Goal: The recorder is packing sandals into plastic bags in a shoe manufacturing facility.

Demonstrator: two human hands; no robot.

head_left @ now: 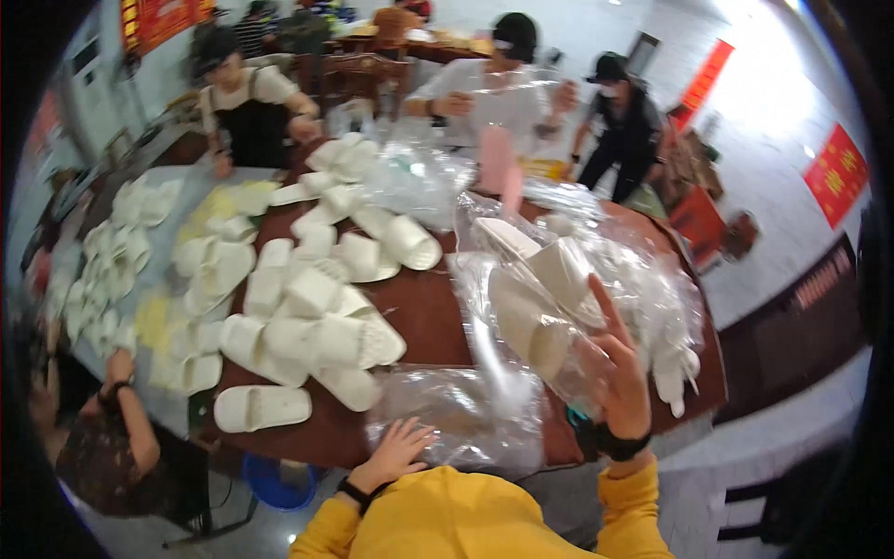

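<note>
Holding a bagged white slipper aloft, the right hand should keep its grip firm while the left hand spreads flat on the plastic bags atop the desk.

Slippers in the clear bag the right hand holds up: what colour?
White slippers, seen through the clear bag in the head view.

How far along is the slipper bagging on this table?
Some looks done: bagged white slippers lie heaped at the right. In hand: the right hand lifts a pair of slippers in a clear bag, while the left hand rests on flat empty bags. Left: a big pile of loose slippers remains unbagged.
</note>
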